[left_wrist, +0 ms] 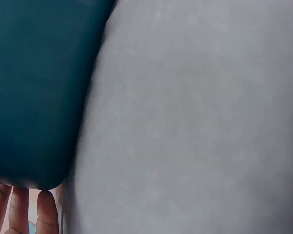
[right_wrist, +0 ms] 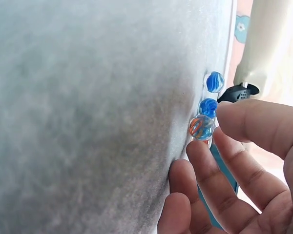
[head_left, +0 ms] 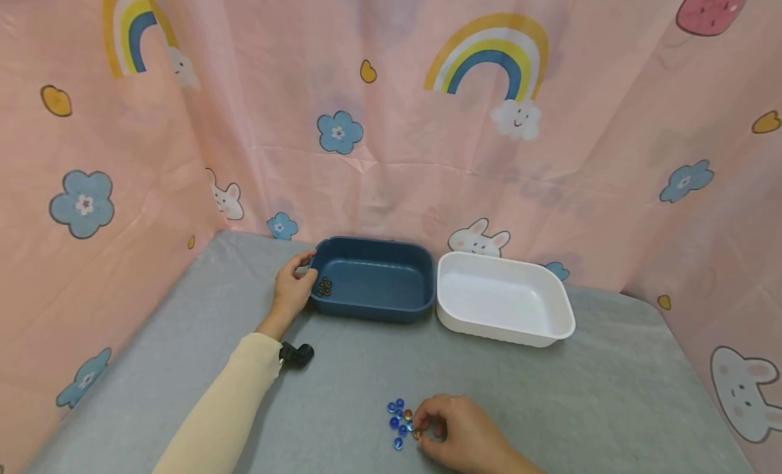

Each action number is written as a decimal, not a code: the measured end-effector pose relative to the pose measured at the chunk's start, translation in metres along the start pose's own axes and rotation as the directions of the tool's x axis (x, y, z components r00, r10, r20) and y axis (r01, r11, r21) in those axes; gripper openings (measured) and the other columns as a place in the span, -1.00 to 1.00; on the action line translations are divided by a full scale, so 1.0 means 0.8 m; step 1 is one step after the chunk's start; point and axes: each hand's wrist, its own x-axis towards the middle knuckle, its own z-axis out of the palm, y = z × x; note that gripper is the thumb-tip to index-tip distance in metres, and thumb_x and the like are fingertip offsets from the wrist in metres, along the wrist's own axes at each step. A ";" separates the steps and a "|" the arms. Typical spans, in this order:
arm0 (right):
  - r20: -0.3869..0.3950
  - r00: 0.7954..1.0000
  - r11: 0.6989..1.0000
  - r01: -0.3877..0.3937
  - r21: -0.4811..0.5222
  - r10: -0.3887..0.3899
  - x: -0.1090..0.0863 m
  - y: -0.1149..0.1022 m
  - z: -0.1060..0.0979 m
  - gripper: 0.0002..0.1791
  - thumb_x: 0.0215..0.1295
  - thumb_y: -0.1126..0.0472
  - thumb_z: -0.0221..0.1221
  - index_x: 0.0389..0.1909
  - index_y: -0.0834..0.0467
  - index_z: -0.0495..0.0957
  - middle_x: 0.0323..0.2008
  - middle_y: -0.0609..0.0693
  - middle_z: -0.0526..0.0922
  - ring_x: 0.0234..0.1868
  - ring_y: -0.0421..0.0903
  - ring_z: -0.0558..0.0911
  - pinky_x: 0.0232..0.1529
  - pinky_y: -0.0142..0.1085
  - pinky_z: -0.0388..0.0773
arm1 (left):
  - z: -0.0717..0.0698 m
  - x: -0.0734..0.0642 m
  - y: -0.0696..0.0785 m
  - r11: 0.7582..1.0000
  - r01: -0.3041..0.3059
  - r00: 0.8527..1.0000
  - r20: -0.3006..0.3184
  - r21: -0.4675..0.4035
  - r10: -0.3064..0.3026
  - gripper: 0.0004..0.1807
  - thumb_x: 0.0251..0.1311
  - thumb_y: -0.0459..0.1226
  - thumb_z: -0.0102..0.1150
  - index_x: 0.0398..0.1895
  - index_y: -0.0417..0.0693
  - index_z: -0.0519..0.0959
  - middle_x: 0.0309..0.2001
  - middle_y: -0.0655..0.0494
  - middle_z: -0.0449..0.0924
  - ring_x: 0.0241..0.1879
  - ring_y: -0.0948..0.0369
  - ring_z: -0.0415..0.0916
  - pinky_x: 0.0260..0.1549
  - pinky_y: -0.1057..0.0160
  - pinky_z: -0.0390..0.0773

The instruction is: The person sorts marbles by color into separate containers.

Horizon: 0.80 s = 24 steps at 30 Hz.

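Note:
My left hand is at the left end of a dark blue tray, its thumb and index fingertip at the rim. In the left wrist view, nearly straight fingers touch the tray's end wall. Several small dark marbles lie in that tray's left corner. On the cloth in front, my right hand is beside a cluster of blue and orange glass marbles. Its bent thumb and fingers stand apart around an orange-and-blue marble. Two blue-swirled marbles lie just beyond this marble in the right wrist view.
A white tray stands just right of the blue one, their ends close together. Grey cloth covers the table. Pink patterned curtain hangs behind and on both sides. A black device is strapped to the left wrist.

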 end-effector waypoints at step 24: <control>0.042 0.994 0.995 -0.097 0.010 0.097 0.003 0.001 0.002 -0.82 -0.03 0.25 0.37 -0.44 -0.10 0.62 -0.48 -0.31 0.55 -0.51 -0.38 0.41 -0.49 -0.45 0.37 | -0.001 0.000 0.002 1.000 -0.004 1.000 -0.004 0.004 0.004 -0.55 0.23 -0.32 0.03 0.21 0.02 0.51 0.13 -0.09 0.52 -0.48 0.18 0.37 -0.54 0.32 0.37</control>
